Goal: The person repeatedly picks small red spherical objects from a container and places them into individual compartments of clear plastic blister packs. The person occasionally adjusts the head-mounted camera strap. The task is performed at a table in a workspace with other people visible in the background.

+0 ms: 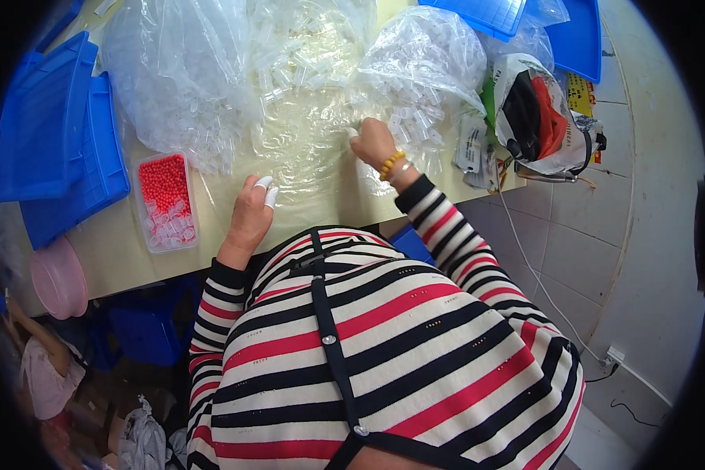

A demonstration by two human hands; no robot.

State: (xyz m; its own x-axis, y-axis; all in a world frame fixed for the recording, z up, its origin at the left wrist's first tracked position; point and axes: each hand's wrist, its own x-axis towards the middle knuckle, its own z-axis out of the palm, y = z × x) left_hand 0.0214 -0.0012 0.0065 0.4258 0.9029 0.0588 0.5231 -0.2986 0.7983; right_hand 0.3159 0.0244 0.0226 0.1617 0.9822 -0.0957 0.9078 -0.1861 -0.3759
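My left hand (249, 215) is over the table's near side, right of a clear box (169, 247) with red beads (163, 182) and small clear plastic pieces (171, 225). White covers sit on two of its fingertips. Its fingers are curled together, and anything inside them is hidden. Farther right, my right hand (374, 143) is closed at the edge of a heap of small clear plastic parts (417, 117). One of its fingertips also wears a white cover. Whatever it grips is too small or hidden to name. A clear plastic sheet (309, 168) lies between the hands.
Large clear bags (172, 70) of plastic parts fill the table's far side. Blue trays (47, 133) stack at the left, above a pink tub (59, 278). At right a white bag (525, 110) stands near a hanging cable (529, 262). Another person (51, 368) is at lower left.
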